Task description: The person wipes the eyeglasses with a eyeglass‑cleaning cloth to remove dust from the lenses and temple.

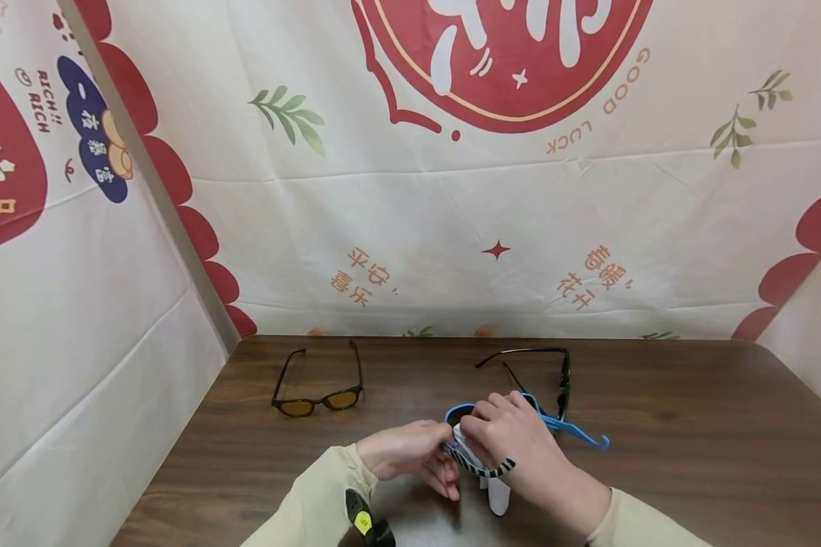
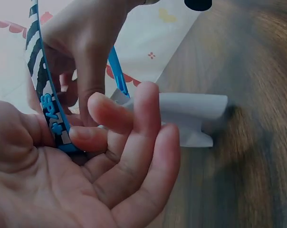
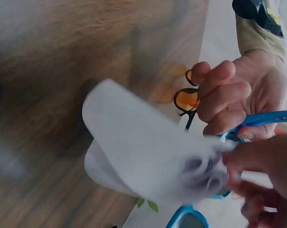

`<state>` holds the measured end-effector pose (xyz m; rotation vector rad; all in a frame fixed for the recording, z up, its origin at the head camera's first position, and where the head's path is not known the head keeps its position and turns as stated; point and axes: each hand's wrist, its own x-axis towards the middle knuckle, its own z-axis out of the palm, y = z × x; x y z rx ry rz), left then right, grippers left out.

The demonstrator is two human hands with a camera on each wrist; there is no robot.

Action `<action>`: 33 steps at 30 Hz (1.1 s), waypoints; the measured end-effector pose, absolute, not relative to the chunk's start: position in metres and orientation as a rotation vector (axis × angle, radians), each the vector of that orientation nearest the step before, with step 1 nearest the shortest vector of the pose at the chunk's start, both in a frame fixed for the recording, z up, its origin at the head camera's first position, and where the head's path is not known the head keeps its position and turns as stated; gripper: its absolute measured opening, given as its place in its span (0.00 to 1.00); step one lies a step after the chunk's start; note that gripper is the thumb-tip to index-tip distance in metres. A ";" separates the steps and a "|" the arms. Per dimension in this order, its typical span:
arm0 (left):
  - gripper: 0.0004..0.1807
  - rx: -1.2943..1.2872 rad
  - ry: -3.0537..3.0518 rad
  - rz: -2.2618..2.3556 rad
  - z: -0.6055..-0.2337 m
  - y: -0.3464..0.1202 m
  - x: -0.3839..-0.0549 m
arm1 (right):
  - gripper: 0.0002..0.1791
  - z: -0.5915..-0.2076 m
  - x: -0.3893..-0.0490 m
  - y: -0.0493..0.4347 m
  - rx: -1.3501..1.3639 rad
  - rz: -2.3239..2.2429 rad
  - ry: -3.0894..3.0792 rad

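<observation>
Blue-framed sunglasses (image 1: 575,431) with a black-and-white striped temple (image 2: 37,61) are held up over the table between both hands. My left hand (image 1: 413,452) pinches them by the frame near the striped temple, its other fingers curled loosely, palm up. With my right hand (image 1: 520,441) I grip a white wiping cloth or tissue (image 3: 134,137) against the front of the sunglasses, fingers bunching it at a lens. The sheet's loose end (image 1: 498,497) hangs below the right hand. Most of the lenses are hidden behind the right hand and the sheet.
Dark-framed glasses with amber lenses (image 1: 318,403) lie at the table's left, temples spread toward the back. Black sunglasses (image 1: 564,380) rest behind the right hand. The brown wooden table (image 1: 711,433) meets a printed white cloth backdrop (image 1: 417,213) at its far edge.
</observation>
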<state>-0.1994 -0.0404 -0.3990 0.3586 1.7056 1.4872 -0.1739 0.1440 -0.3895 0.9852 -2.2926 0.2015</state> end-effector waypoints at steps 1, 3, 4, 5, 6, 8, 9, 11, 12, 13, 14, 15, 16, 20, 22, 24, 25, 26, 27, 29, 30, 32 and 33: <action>0.13 0.356 1.716 1.483 -0.399 -0.040 -0.199 | 0.12 -0.392 -0.174 0.145 0.951 0.160 -2.259; 0.12 0.351 1.742 1.466 -0.399 -0.040 -0.200 | 0.09 -0.395 -0.174 0.145 0.878 0.110 -2.205; 0.12 0.348 1.757 1.456 -0.399 -0.039 -0.200 | 0.06 -0.396 -0.175 0.145 0.845 0.104 -2.186; 0.11 0.349 1.772 1.447 -0.398 -0.039 -0.200 | 0.05 -0.397 -0.175 0.146 0.818 0.105 -2.171; 0.11 0.349 1.787 1.438 -0.398 -0.038 -0.200 | 0.07 -0.398 -0.175 0.146 0.795 0.112 -2.157; 0.11 0.348 1.797 1.425 -0.397 -0.036 -0.200 | 0.14 -0.399 -0.176 0.146 0.767 0.134 -2.145; 0.11 0.348 1.797 1.424 -0.397 -0.035 -0.200 | 0.17 -0.399 -0.177 0.146 0.763 0.155 -2.143; 0.11 0.347 1.795 1.425 -0.398 -0.034 -0.199 | 0.15 -0.397 -0.177 0.145 0.777 0.203 -2.132; 0.11 0.348 1.792 1.427 -0.398 -0.033 -0.199 | 0.12 -0.396 -0.178 0.145 0.787 0.227 -2.132; 0.11 0.349 1.787 1.431 -0.398 -0.033 -0.199 | 0.08 -0.395 -0.178 0.145 0.802 0.253 -2.136; 0.11 0.349 1.782 1.435 -0.399 -0.033 -0.199 | 0.04 -0.394 -0.178 0.145 0.820 0.283 -2.143; 0.12 0.350 1.775 1.442 -0.399 -0.032 -0.198 | 0.04 -0.393 -0.178 0.144 0.842 0.315 -2.154; 0.11 0.350 1.765 1.452 -0.399 -0.032 -0.198 | 0.07 -0.392 -0.178 0.144 0.864 0.349 -2.167; 0.10 0.338 1.718 1.488 -0.399 -0.030 -0.198 | 0.11 -0.388 -0.176 0.145 0.907 0.562 -2.311; 0.10 0.326 1.702 1.502 -0.399 -0.029 -0.198 | 0.11 -0.387 -0.176 0.147 0.911 0.683 -2.370; 0.09 0.306 1.695 1.512 -0.399 -0.028 -0.198 | 0.10 -0.387 -0.176 0.149 0.908 0.757 -2.406; 0.09 0.299 1.693 1.520 -0.399 -0.028 -0.198 | 0.10 -0.387 -0.176 0.150 0.905 0.764 -2.423; 0.09 0.292 1.691 1.529 -0.399 -0.027 -0.198 | 0.11 -0.388 -0.176 0.151 0.903 0.751 -2.436; 0.08 0.285 1.689 1.538 -0.399 -0.027 -0.198 | 0.11 -0.389 -0.175 0.152 0.896 0.715 -2.448; 0.08 0.275 1.685 1.554 -0.400 -0.026 -0.198 | 0.12 -0.392 -0.174 0.154 0.869 0.592 -2.463; 0.08 0.270 1.687 1.558 -0.400 -0.025 -0.198 | 0.12 -0.393 -0.174 0.155 0.851 0.529 -2.460; 0.07 0.265 1.693 1.560 -0.401 -0.024 -0.198 | 0.13 -0.396 -0.172 0.157 0.804 0.398 -2.425; 0.08 0.262 1.694 1.559 -0.401 -0.024 -0.198 | 0.13 -0.397 -0.172 0.158 0.778 0.345 -2.398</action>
